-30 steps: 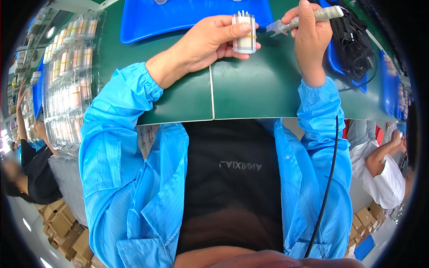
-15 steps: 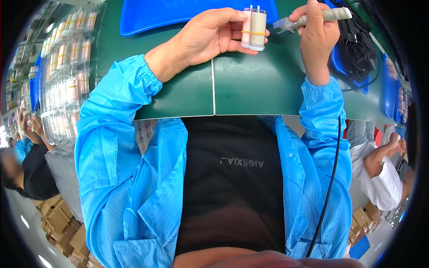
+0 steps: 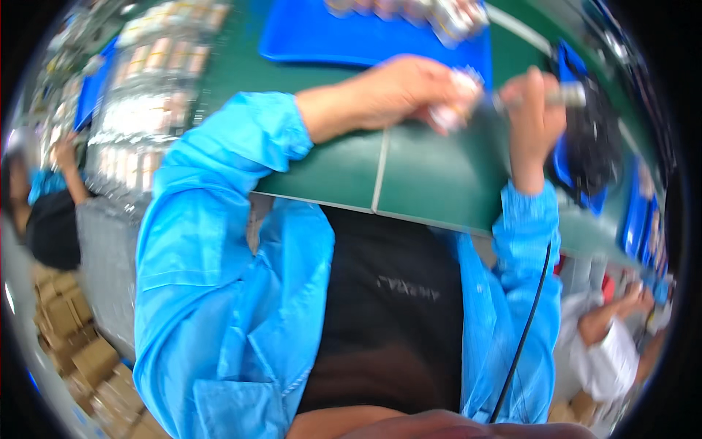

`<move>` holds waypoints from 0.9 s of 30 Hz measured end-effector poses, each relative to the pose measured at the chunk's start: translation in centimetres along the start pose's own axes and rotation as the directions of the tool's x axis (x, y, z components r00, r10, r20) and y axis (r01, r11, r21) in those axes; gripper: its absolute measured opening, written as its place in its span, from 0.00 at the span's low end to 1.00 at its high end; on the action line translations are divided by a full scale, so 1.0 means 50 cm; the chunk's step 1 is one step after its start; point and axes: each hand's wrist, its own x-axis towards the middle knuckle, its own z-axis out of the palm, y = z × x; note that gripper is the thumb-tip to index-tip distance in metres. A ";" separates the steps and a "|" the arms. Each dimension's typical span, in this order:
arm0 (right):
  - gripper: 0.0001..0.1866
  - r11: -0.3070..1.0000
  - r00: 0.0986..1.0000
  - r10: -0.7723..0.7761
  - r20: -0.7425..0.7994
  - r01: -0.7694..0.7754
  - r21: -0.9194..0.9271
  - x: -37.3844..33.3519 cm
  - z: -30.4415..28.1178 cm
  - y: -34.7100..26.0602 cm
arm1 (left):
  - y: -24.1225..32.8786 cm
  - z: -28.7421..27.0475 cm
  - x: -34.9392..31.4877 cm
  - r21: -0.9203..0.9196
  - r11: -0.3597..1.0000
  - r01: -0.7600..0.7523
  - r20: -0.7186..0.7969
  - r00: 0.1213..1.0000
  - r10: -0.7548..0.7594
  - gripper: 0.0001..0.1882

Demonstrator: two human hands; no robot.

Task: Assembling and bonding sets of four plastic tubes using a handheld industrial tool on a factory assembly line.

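Blurred by motion, my left hand (image 3: 395, 91) is closed round a small pink and cream cylinder bundle (image 3: 459, 101), tilted just above the green table. A moment earlier it showed a yellow rubber band round its middle and two thin pins on top. To the right, my right hand (image 3: 534, 117) grips a pen-like tool (image 3: 572, 95) with a whitish wrapped handle. The tool's tip points left at the bundle; whether they touch is too blurred to tell.
A blue tray (image 3: 329, 47) beyond my hands holds several similar bundles (image 3: 453, 20). Stacked clear trays of bundles (image 3: 142, 102) stand at left. Black cables (image 3: 594, 139) lie over a blue tray at right. Other people work at both sides; cardboard boxes (image 3: 95, 358) lie lower left.
The view has shifted, bringing the tray's bundles into sight. The bundle has gone from upright to tilted, and my hands have come closer together, the tool's tip nearer the bundle.
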 end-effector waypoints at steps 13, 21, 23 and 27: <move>0.14 0.997 0.995 -0.080 0.065 0.080 -0.002 -0.024 -0.006 0.002 | 0.374 -0.113 -0.169 0.850 0.523 0.063 -0.305 0.869 0.390 0.15; 0.13 0.992 0.991 -0.104 0.089 0.109 -0.057 -0.029 0.001 0.006 | 0.475 -0.402 -0.545 0.659 0.031 0.751 -0.443 0.355 0.823 0.21; 0.13 0.993 0.991 -0.098 0.095 0.103 -0.053 -0.027 0.004 0.004 | 0.449 -0.488 -0.622 0.504 -0.089 0.859 -0.424 0.336 0.841 0.23; 0.13 0.991 0.987 -0.113 0.110 0.120 -0.062 -0.022 -0.001 0.017 | 0.413 -0.561 -0.669 0.463 -0.085 0.882 -0.529 0.352 0.773 0.23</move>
